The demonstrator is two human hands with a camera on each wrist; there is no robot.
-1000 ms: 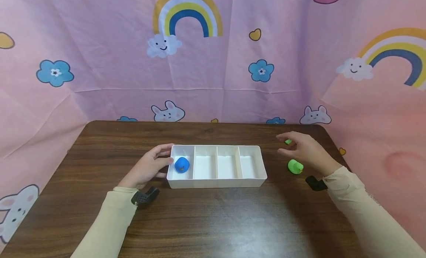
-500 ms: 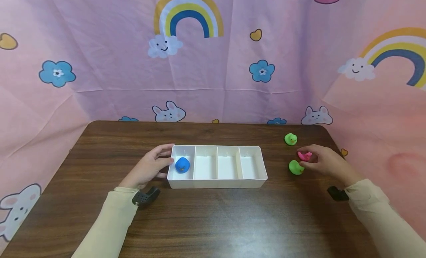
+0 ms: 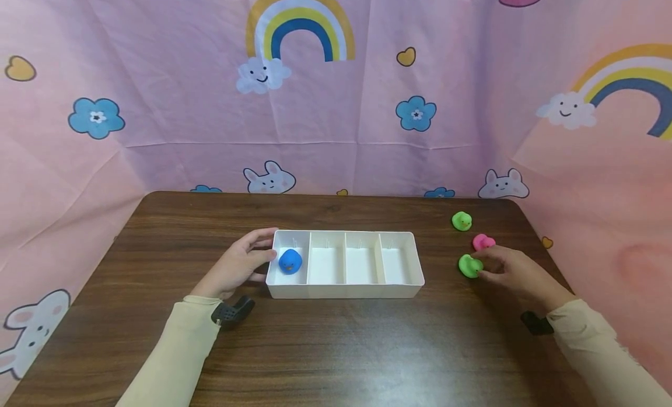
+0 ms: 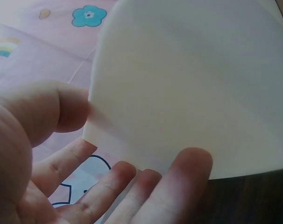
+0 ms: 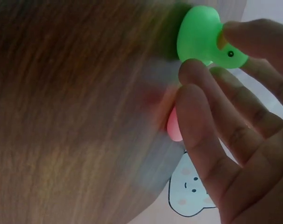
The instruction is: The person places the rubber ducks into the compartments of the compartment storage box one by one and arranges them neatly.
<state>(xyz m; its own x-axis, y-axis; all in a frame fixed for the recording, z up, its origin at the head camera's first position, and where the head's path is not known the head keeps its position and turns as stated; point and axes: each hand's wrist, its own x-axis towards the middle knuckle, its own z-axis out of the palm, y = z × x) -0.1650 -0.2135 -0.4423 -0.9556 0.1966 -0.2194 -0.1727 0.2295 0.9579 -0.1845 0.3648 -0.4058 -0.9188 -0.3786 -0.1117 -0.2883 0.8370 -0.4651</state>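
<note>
At the left end of a white divided tray [image 3: 344, 291], my left hand [image 3: 234, 264] grips the end wall. In the left wrist view the thumb tip [image 4: 74, 109] goes over the rim and the other fingers lie along the outside. A blue rubber duck [image 3: 290, 262] sits in the leftmost compartment. My right hand [image 3: 517, 273] is around the head of the nearer green rubber duck [image 3: 468, 266], which sits on the table. In the right wrist view the thumb [image 5: 253, 39] covers part of the beak and the fingers are on the head's other side.
A pink rubber duck [image 3: 482, 242] stands just behind the green one, partly hidden by fingers in the right wrist view. A second green rubber duck [image 3: 462, 221] stands farther back. The brown table [image 3: 336, 348] ends at a patterned cloth backdrop [image 3: 325, 121].
My right hand has gone from above the ducks down past the pink duck to the nearer green duck. The pink and rear green ducks have come into view. My left hand stays on the tray.
</note>
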